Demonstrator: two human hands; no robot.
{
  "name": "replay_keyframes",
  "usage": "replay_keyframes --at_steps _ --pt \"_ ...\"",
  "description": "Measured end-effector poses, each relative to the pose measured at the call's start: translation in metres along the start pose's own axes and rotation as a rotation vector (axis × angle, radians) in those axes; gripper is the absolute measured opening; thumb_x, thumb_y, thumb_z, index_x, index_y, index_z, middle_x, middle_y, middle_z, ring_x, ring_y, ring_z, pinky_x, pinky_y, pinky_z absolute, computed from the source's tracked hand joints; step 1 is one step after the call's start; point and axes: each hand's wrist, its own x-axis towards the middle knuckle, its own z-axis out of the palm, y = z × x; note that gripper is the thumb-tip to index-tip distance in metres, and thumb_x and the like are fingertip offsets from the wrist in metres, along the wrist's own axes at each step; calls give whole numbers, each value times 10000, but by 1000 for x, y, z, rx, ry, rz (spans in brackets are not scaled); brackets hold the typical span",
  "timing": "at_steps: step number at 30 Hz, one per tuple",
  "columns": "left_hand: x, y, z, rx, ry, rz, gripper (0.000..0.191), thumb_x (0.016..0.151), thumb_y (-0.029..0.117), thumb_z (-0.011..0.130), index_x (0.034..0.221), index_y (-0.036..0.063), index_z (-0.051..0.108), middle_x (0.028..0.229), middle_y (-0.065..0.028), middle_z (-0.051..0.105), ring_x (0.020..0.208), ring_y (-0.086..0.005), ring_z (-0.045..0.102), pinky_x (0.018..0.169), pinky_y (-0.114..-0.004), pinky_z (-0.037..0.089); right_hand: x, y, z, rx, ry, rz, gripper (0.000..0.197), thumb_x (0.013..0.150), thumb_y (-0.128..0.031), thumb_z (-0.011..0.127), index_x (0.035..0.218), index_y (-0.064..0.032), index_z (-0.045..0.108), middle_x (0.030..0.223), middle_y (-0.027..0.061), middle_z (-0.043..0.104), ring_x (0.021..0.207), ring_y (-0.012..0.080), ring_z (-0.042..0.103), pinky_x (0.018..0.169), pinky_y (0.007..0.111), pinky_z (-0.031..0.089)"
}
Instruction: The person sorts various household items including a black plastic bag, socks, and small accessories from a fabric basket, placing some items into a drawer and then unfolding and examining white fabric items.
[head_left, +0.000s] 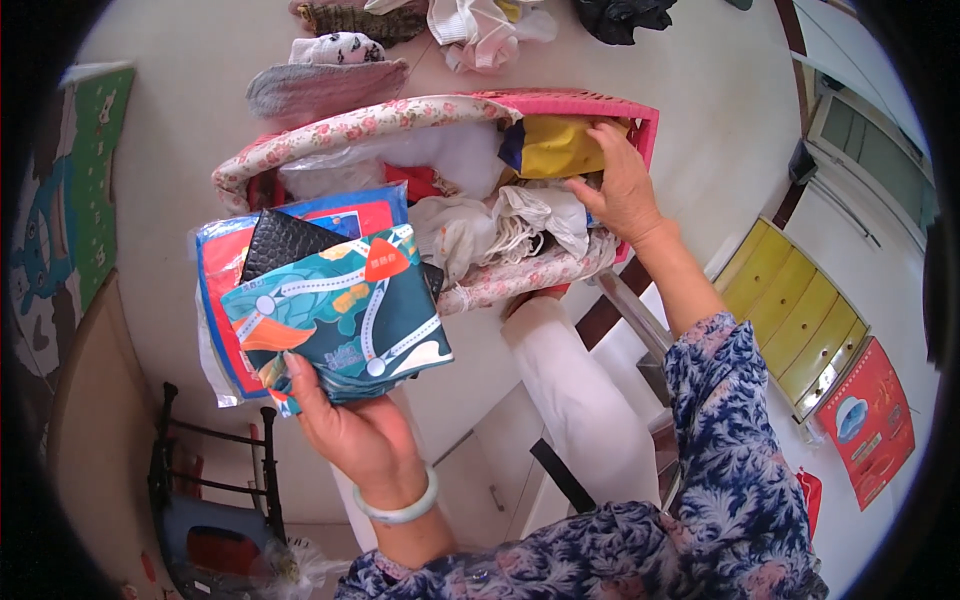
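Observation:
My left hand (360, 427), with a pale bangle at the wrist, grips a folded teal printed cloth bag (337, 315). Behind it in the same stack are a black textured pouch (285, 244) and a red and blue packet in clear plastic (219, 262). My right hand (622, 187) reaches into a pink plastic basket (646, 135), its fingers spread and touching or just over a yellow and dark blue bag (562, 146); the exact contact is unclear. The basket's floral cloth lining (360, 124) surrounds white knitted gloves (457, 229), a red item (412, 178) and white stuffing in clear plastic (457, 154).
Beyond the basket lie a grey cloth slipper (322, 88), a rolled pair of patterned socks (337, 49), white gloves (480, 30) and a black plastic bag (622, 15). A folding chair (217, 517) is at lower left, a yellow slatted stool (787, 307) at right.

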Motion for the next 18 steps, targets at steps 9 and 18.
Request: replay_keyframes --at_steps 9,18 --pt "-2 -7 2 -17 -29 -33 364 948 279 460 1224 42 461 1179 -54 557 1042 -171 552 903 -326 436 16 8 -1 -184 -212 -31 654 544 -240 802 1089 -40 501 1030 133 471 998 325 463 868 417 372" --pt "-5 -10 4 -1 -6 -51 373 945 290 466 1227 46 452 1165 -60 564 1030 -167 563 872 -322 458 6 20 -15 150 -346 -210 601 592 -162 764 1105 -21 485 1035 169 516 964 344 494 857 406 424"
